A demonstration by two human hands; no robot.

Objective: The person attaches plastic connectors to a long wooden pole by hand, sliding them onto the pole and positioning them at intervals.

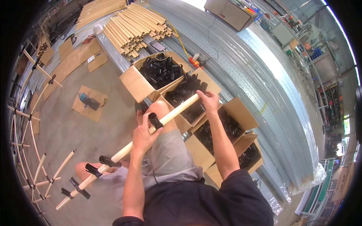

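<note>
A long cream pipe [123, 151] runs slantwise across my lap from lower left to upper right. My right hand [208, 101] grips its upper end. Near my left knee, my left hand [144, 134] is closed round a black pipe connector [155, 120] on the pipe, with the thumb against it. Farther down the same pipe sit several more connectors, among them one with an open half-sleeve [109, 161] and a dark pair close to the lower end [79, 188].
Open cardboard boxes of black connectors [160, 71] stand in a row to the right of my knees. Behind them lies a pile of cream pipes [135, 26] on long plastic-wrapped metal stock [264, 101]. A power drill [89, 101] rests on cardboard; assembled pipe frames [32, 109] stand at left.
</note>
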